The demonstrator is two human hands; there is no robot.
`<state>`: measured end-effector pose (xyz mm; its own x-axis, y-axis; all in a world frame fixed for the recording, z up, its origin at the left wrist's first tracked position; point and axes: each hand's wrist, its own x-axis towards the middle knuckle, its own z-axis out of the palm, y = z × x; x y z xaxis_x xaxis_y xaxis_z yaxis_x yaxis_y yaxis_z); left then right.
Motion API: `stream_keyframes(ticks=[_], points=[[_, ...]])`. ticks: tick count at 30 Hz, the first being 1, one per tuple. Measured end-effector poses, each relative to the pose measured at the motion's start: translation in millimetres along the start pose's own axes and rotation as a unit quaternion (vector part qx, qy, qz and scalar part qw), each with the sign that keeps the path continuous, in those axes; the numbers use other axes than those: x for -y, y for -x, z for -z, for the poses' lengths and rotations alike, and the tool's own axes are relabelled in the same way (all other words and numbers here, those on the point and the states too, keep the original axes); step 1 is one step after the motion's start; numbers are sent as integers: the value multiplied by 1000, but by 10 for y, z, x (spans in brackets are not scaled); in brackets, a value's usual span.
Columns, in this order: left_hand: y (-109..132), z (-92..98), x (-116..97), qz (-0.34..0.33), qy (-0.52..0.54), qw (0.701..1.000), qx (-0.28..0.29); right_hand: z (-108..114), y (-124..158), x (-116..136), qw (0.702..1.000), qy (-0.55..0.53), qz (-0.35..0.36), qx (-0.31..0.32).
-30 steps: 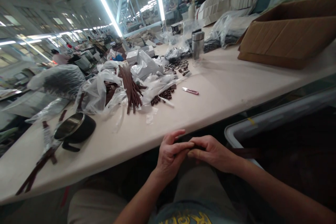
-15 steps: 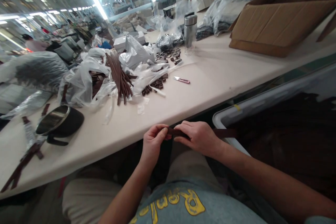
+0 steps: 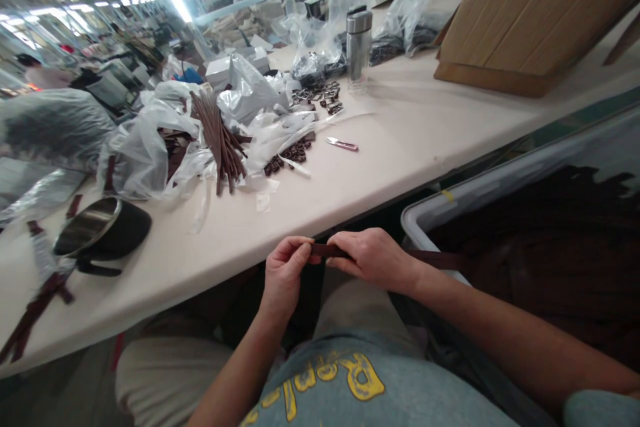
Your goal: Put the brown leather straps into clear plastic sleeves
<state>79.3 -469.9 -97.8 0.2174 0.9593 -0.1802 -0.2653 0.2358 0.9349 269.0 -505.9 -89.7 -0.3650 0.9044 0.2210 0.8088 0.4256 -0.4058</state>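
Observation:
Both my hands hold a dark brown strap just below the near edge of the white table, over my lap. My left hand pinches the strap's left end between thumb and fingers. My right hand is closed over the strap a little further right, and the strap runs on past my wrist toward the grey bin. On the table ahead lie a bundle of brown straps, a heap of small dark loops and small pink snips.
Crumpled clear plastic bags cover the table's left middle. A black and steel bowl sits at the near left. A steel flask and metal buckles stand further back. A cardboard box fills the far right.
My hands have risen from my lap toward the table edge, and the strap now shows stretched between them. The view has tilted down slightly.

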Motion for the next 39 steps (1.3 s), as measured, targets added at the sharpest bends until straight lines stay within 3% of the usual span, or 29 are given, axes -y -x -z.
stream_keyframes(ticks=[5,14,18,21,23,26,30,35,39], points=[[-50,32,-59,9,29,999,-31,-16,20,-34,999,9,3,-45],[-54,61,-54,7,31,999,-30,-52,-15,-32,998,60,1,6],[-47,105,39,7,40,998,42,-50,5,-42,999,-8,10,31],[-17,52,102,-1,-5,990,139,-43,3,-29,997,-31,6,65],[0,-5,131,-28,-41,985,162,-38,-7,-10,996,-26,-1,87],[-4,-50,144,-72,-62,986,137,-26,-25,16,994,-42,-23,100],[-50,-2,90,-111,-101,985,82,-12,-23,19,994,-71,-33,73],[-107,78,48,-92,-92,991,36,3,7,8,999,-39,-17,-4],[-138,75,106,-30,-20,999,11,-3,2,3,1000,11,-19,-12]])
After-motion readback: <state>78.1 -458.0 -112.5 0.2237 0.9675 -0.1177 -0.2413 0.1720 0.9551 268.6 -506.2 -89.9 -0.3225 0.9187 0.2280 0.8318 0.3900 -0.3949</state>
